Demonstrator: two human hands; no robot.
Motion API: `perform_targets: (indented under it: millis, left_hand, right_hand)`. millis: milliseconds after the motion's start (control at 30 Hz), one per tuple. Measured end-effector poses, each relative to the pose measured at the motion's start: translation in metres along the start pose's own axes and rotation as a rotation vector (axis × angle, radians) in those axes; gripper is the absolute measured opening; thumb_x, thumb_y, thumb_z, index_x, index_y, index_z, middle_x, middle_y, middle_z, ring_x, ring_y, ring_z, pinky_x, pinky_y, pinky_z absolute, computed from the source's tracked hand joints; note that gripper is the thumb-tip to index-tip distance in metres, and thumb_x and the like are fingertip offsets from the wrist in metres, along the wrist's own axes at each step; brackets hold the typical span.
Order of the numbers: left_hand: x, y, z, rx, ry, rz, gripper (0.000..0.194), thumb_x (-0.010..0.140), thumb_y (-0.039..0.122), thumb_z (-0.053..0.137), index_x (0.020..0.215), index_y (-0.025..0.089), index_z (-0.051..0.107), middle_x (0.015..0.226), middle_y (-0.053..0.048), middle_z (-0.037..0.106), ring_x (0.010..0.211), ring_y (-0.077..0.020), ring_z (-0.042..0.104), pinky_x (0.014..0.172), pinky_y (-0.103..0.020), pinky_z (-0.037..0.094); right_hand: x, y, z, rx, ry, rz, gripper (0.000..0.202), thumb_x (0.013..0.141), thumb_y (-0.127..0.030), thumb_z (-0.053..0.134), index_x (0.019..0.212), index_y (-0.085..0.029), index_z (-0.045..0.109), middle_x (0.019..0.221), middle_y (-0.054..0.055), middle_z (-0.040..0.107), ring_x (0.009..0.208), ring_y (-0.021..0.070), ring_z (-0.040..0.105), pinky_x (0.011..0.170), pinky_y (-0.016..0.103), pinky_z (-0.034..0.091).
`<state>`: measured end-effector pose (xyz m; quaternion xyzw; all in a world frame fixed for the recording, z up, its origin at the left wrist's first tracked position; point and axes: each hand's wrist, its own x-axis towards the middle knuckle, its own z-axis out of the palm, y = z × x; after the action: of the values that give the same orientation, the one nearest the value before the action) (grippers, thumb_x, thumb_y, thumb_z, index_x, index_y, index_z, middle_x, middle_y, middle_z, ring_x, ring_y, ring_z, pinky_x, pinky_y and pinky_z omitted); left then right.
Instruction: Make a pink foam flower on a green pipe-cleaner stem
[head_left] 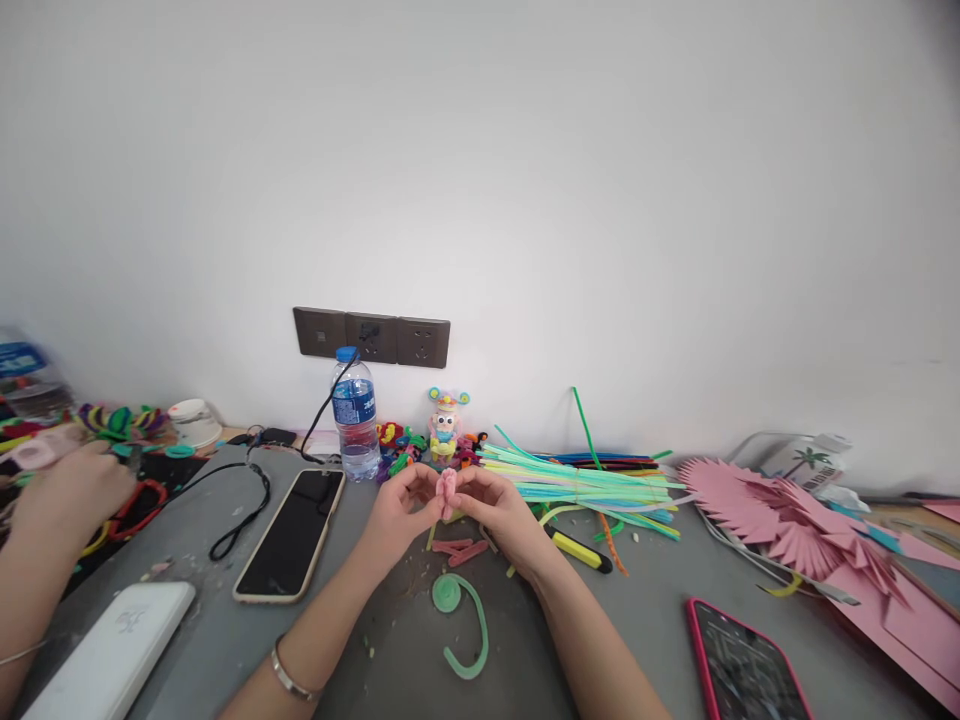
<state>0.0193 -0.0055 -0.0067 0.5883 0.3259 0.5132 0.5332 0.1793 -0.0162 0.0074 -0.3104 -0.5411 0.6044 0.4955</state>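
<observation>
Between both hands, above the grey table, is a small pink fuzzy piece (447, 488), perhaps bent pipe cleaner. My left hand (405, 505) pinches it from the left, and my right hand (499, 505) grips its other side with thumb and fingers. Fingertips cover part of it. Just below the hands lie several short pink strips (461, 550). Nearer to me is a green pipe cleaner (448, 594), wound into a flat spiral at one end with a curved tail.
Behind stand a water bottle (355, 425) and a small figurine (444, 425). A pipe-cleaner bundle (577, 480) and a yellow cutter (577, 548) lie to the right, beyond them folded pink paper (795, 520). Phones (291, 535) flank my arms. Another person's hand (67, 490) is at far left.
</observation>
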Motion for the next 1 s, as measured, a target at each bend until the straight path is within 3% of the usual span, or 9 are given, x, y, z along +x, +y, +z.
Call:
perform_targets:
  millis: [267,533,1000]
  left_hand:
    - [-0.0004,-0.0013,-0.0008,0.034,0.016,0.029,0.022,0.072,0.033,0.071,0.073,0.017,0.055,0.069,0.002,0.057,0.064,-0.0144,0.057,0.065,-0.025,0.046]
    - [-0.0011,0.0044,-0.0046,0.124,-0.025,0.090,0.018,0.078,0.035,0.066,0.073,0.017,0.066,0.076,-0.003,0.064,0.074,-0.0184,0.059,0.073,-0.028,0.047]
    - [-0.0005,0.0072,-0.0070,0.104,0.030,0.036,0.018,0.071,0.033,0.074,0.069,0.017,0.067,0.069,-0.002,0.066,0.069,-0.0172,0.060,0.068,-0.027,0.047]
  right_hand:
    - [0.0007,0.0006,0.0012,-0.016,0.018,-0.012,0.027,0.069,-0.041,0.078,0.078,-0.019,0.066,0.068,0.000,0.066,0.065,0.0154,0.060,0.071,0.031,0.048]
    - [-0.0006,-0.0038,-0.0003,-0.036,0.072,-0.021,0.027,0.069,-0.045,0.077,0.076,-0.021,0.064,0.068,-0.001,0.063,0.066,0.0156,0.057,0.070,0.029,0.046]
    - [-0.0030,-0.0032,-0.0035,0.052,-0.087,0.003,0.020,0.076,-0.037,0.074,0.079,-0.019,0.066,0.070,-0.001,0.065,0.067,0.0142,0.058,0.072,0.030,0.044]
